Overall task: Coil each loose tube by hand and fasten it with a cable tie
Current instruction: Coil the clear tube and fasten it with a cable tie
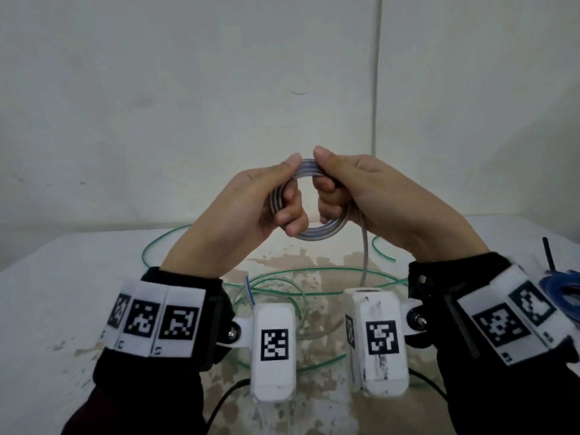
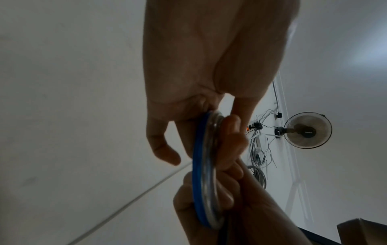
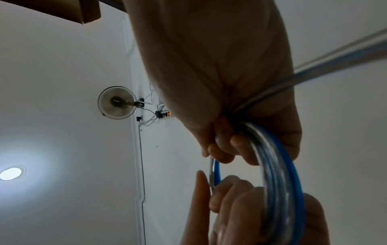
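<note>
Both hands are raised above the middle of the table [image 1: 62, 277], holding a small coil of clear, blue-striped tube [image 1: 317, 235] between them. The left hand [image 1: 248, 211] has its thumb pressed on the top of the coil and its fingers curled through the ring from the left. The right hand [image 1: 376, 196] pinches the top of the coil with thumb and curled fingers, its other fingers wrapped round the right side of the ring. A loose tail of the same tube [image 1: 364, 259] hangs from under the right hand down toward the table.

The table is white, and its middle is worn, with brown patches where the coating has flaked away. A loose green tube [image 1: 314, 271] sprawls in wide loops across that worn middle, beneath the hands, one end curving toward the right edge. At the right edge, partly hidden behind the right wrist, lies a bundle of blue tube [image 1: 565, 285], with a thin black rod [image 1: 547, 252] standing behind it.

Behind the far edge rises a plain, scuffed white wall with a pale conduit [image 1: 376, 73] running down it. In the wrist views, a round fan [image 2: 307, 131] is mounted on a white wall beside a tangle of wires and plugs, a recessed lamp [image 3: 10, 173] glows, and a corner of a brown cardboard box [image 3: 83, 11] shows.
</note>
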{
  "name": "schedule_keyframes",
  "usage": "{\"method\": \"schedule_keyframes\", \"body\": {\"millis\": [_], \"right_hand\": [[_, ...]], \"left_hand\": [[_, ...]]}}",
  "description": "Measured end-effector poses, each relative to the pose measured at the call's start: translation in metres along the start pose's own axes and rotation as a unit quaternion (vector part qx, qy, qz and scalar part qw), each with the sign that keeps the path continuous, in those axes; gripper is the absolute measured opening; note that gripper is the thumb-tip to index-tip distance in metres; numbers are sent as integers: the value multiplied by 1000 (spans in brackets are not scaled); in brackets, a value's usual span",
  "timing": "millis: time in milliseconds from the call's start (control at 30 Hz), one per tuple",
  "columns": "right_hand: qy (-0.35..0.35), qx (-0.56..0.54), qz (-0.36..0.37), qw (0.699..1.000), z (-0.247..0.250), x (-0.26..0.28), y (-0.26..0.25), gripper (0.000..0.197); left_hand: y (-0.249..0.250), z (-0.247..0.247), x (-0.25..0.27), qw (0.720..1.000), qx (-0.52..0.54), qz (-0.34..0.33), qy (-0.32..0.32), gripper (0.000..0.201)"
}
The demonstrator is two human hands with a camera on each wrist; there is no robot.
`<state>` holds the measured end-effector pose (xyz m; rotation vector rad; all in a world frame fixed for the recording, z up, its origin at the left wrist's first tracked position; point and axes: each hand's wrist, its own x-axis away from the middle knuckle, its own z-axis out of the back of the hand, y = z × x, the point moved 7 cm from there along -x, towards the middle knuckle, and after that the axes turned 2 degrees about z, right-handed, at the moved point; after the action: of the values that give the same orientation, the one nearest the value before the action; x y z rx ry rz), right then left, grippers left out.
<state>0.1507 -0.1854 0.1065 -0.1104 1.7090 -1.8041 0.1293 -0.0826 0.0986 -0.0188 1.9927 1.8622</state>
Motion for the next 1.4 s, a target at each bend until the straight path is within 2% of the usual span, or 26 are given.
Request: {"method": "schedule_keyframes", "body": {"millis": [100,200,267,433,600,800,967,1067,1133,1233,1333,1400], "right_hand": [[-9,37,3,999,-2,3,-4,42],[21,29,-6,999,0,2,-3,44],[39,10,-9,999,0,-1,-2,45],[62,-47,-4,997,0,-2,-4,42],[36,-97,10,995,-5,-3,-6,43],[39,-96,29,994,-4,-5,-7,38],[4,18,10,1000,-7,2,-6,37],[21,-20,-4,1000,-11,-1,-3,38],[40,-74,-4,996,-10,-3,-3,38],[28,-115,0,993,-9,-3,-4,39],[14,-125,8,992,-11,-4,-4,37],[14,-77,13,997,-10,-4,-2,36]], "left_hand": [[0,-5,4,998,-48,-1,-31,34],[6,-5,4,996,-70,-49,-7,34],[8,-4,2,995,-55,-77,17,36],[12,5,-1,991,38,-100,80,36],[15,11,0,981,84,-129,120,38],[9,4,-3,984,151,-79,57,38],[3,-2,2,999,13,2,-30,31],[7,5,4,1000,-4,-22,-1,34],[13,11,3,997,27,-57,43,36],[17,16,1,989,78,-90,86,38],[10,10,-2,991,97,-55,68,39],[4,4,-3,997,77,-8,31,37]]}}
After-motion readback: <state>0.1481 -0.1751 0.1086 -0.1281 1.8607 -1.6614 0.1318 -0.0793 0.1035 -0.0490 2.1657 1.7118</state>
